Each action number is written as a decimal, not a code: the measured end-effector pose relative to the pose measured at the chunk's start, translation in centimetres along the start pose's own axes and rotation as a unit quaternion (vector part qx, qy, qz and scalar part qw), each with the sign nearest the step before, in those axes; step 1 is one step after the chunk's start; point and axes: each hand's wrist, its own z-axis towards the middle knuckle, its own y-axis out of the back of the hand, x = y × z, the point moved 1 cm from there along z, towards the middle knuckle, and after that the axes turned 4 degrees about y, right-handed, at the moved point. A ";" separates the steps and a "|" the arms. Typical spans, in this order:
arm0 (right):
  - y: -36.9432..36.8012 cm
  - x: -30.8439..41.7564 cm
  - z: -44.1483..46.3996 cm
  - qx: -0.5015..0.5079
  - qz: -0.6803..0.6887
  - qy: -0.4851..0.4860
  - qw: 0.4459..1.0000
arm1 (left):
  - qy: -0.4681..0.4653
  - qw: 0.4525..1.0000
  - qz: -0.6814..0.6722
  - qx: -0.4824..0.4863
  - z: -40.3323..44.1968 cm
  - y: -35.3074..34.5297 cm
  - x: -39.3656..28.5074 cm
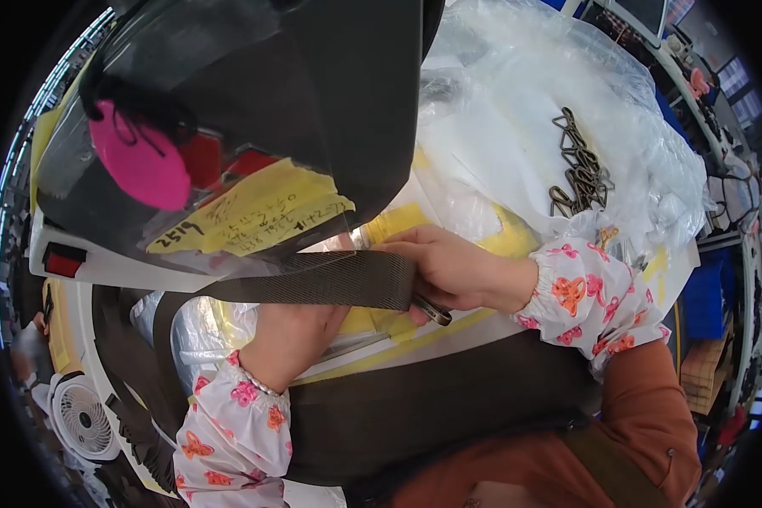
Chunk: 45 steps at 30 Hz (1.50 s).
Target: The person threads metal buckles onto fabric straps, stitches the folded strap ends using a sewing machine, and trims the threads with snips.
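Observation:
A dark webbing strap (313, 279) runs across the front of a black sewing machine (347, 93), its right end folded into a loop. My right hand (457, 267) is closed around that looped end, thumb and fingers pressed together. A small dark metal piece (433, 311), like a ring or hook, sticks out below my right fingers. My left hand (296, 334) is closed on the strap from below, left of the right hand. The strap covers most of its fingers. The machine head hides the needle area.
A pink oval tag (140, 157) and yellow tape with writing (254, 212) are on the machine. Several metal hooks (580, 169) lie in a pile on clear plastic bags (499, 110) at the right. More webbing (131, 356) hangs at the left near a white fan (85, 415).

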 end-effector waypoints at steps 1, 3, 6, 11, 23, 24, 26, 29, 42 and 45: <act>0.1 -0.1 0.1 0.001 0.013 -0.007 1.000 | -0.041 0.998 0.047 0.011 -0.1 0.2 0.1; 0.4 -0.3 0.2 -0.004 0.033 -0.004 0.999 | -0.081 0.993 0.080 -0.021 0.0 0.1 0.5; 1.4 -0.4 0.2 -0.008 0.004 0.082 0.997 | -0.088 0.988 0.127 -0.023 0.4 -0.5 0.8; 2.1 -0.6 -0.5 -0.068 -0.375 0.297 0.875 | -0.059 0.974 0.217 0.021 0.9 -2.0 1.1; 3.7 1.0 2.5 -0.029 -0.572 0.441 0.691 | -0.045 0.990 0.114 0.076 1.4 -0.9 0.3; 3.7 0.8 2.3 -0.034 -0.582 0.435 0.686 | -0.052 0.988 0.116 0.084 1.1 -0.8 0.9; 3.7 0.8 2.0 -0.044 -0.603 0.427 0.672 | -0.018 0.992 0.064 0.108 1.3 -0.8 1.4; 4.1 0.3 2.6 -0.047 -0.631 0.443 0.635 | 0.025 0.990 0.007 0.136 1.3 -0.9 1.5; 2.0 -1.9 2.0 -0.026 -0.707 0.552 0.441 | 0.084 0.979 0.071 0.169 -0.1 -1.2 0.1; 1.4 -1.7 1.9 -0.034 -0.734 0.523 0.432 | 0.017 0.980 0.115 0.161 -0.4 -0.6 -0.8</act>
